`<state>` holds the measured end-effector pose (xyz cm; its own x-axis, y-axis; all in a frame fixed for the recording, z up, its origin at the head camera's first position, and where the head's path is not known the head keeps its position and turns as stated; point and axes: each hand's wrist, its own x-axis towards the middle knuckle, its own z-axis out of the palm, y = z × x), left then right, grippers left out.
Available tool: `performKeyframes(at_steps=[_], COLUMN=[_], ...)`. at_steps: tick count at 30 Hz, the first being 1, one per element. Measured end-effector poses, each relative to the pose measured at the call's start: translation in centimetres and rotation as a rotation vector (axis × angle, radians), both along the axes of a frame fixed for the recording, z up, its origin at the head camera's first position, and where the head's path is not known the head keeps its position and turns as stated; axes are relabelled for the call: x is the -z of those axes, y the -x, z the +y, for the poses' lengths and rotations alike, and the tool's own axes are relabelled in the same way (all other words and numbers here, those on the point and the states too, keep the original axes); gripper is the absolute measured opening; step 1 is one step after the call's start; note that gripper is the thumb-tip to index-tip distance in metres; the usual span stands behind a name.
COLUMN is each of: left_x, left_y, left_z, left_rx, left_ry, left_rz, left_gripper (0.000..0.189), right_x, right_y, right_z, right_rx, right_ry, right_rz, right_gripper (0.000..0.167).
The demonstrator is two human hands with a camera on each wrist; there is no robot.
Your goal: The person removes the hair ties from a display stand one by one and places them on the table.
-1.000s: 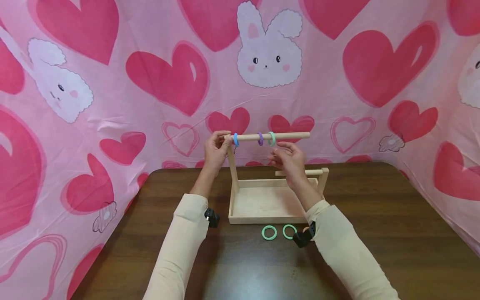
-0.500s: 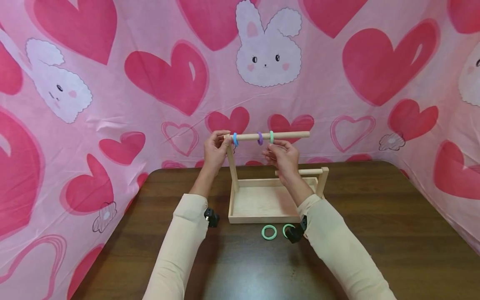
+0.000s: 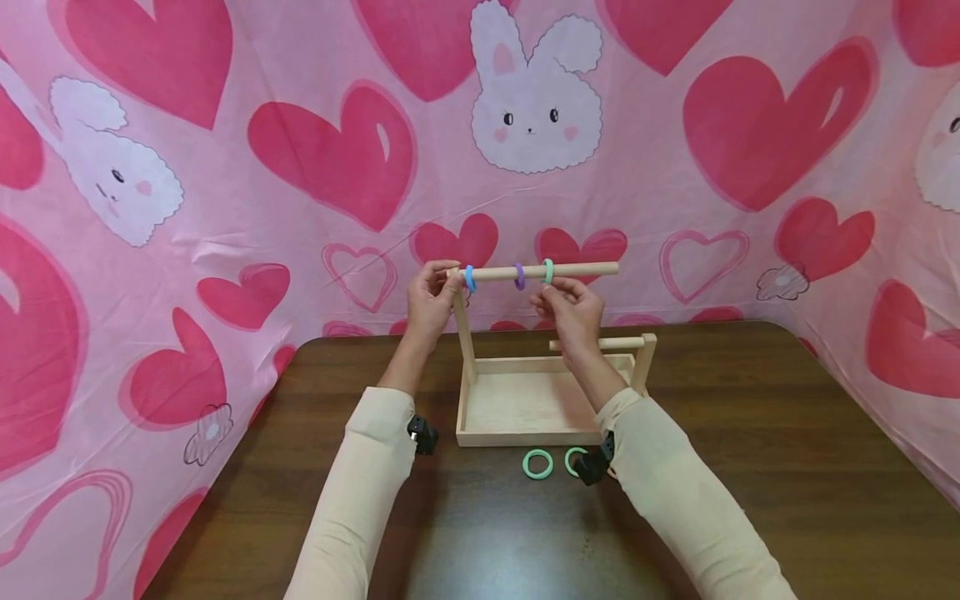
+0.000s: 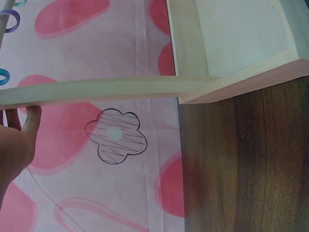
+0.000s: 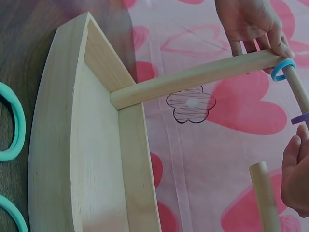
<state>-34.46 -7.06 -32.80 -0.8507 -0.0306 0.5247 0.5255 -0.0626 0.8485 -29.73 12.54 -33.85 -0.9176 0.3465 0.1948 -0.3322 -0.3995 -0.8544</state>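
My left hand [image 3: 431,300] grips the top of a wooden post [image 3: 465,333] where a round wooden rod [image 3: 585,269] joins it, thumb in front and fingers behind. On the rod hang a blue ring [image 3: 470,287] close to the post, a purple ring [image 3: 519,284] mid-way and a light green ring [image 3: 549,265]. My right hand [image 3: 576,312] pinches the green ring's lower edge from below. In the right wrist view, the right hand [image 5: 295,174] is partly cut off at the edge, close to the purple ring [image 5: 300,118].
The post rises from a shallow wooden tray [image 3: 525,439] on the brown table [image 3: 480,542]. A lower rod [image 3: 621,343] stands at its right on a short post [image 3: 645,362]. In front lie two green rings [image 3: 537,477], one partly behind my right wrist camera [image 3: 592,468].
My right hand has shifted slightly left and reached the green ring, which turned edge-on and then slid a little right along the rod. The left hand has stayed on the post.
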Motion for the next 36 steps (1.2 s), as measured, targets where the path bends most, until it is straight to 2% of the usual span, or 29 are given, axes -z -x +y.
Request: performKeyframes(at_steps=[17, 24, 33, 36], left_x=[0.1, 0.1, 0.1, 0.2], left_y=[0.0, 0.0, 0.0, 0.0], left_z=[0.0, 0.0, 0.0, 0.0], left_rx=[-0.019, -0.024, -0.020, -0.027], left_ry=[0.014, 0.022, 0.028, 0.031], left_rz=[-0.022, -0.016, -0.010, -0.011], left_gripper=[0.022, 0.022, 0.022, 0.022], right_x=[0.3, 0.5, 0.6, 0.7], right_y=[-0.1, -0.3, -0.6, -0.6], right_z=[2.1, 3.0, 4.2, 4.7], right_rx=[0.059, 0.083, 0.136, 0.148], right_ry=[-0.130, -0.125, -0.197, -0.186], right_rz=[0.029, 0.053, 0.085, 0.101], right_gripper=[0.011, 0.006, 0.015, 0.011])
